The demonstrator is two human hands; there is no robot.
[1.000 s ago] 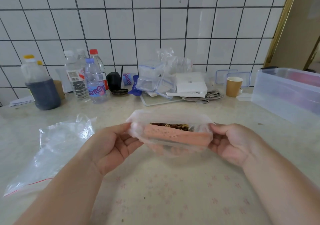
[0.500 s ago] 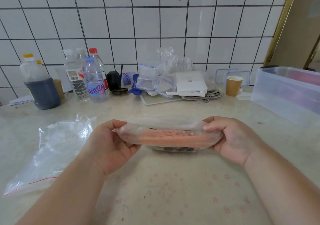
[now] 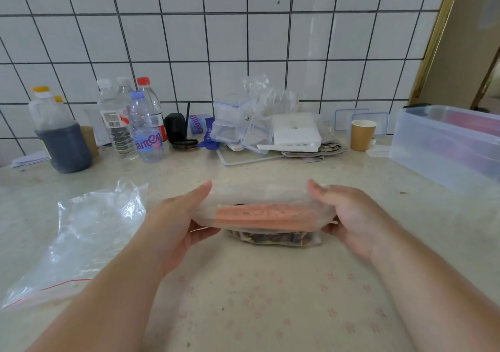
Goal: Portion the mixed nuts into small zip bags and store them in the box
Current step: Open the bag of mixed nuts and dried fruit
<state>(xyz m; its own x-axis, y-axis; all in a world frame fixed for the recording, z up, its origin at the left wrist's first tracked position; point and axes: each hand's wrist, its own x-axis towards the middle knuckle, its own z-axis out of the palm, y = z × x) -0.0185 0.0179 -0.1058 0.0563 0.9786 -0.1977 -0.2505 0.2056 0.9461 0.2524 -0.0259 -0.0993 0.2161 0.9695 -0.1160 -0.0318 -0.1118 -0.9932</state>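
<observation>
The zip bag (image 3: 266,217) of mixed nuts (image 3: 273,238), held mouth-open a second ago, now has its top flattened, nuts sagging onto the worktop (image 3: 270,297). The left hand (image 3: 178,224) and right hand (image 3: 349,216) each grip one end of the seal. Sealing looks nearly finished; the box (image 3: 446,146) waits at right.

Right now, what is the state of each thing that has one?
zip bag: holds nuts, gripped at both ends
left hand: grips the bag
right hand: grips the bag
storage box: lid off
empty bag: lying flat
paper cup: upright
</observation>
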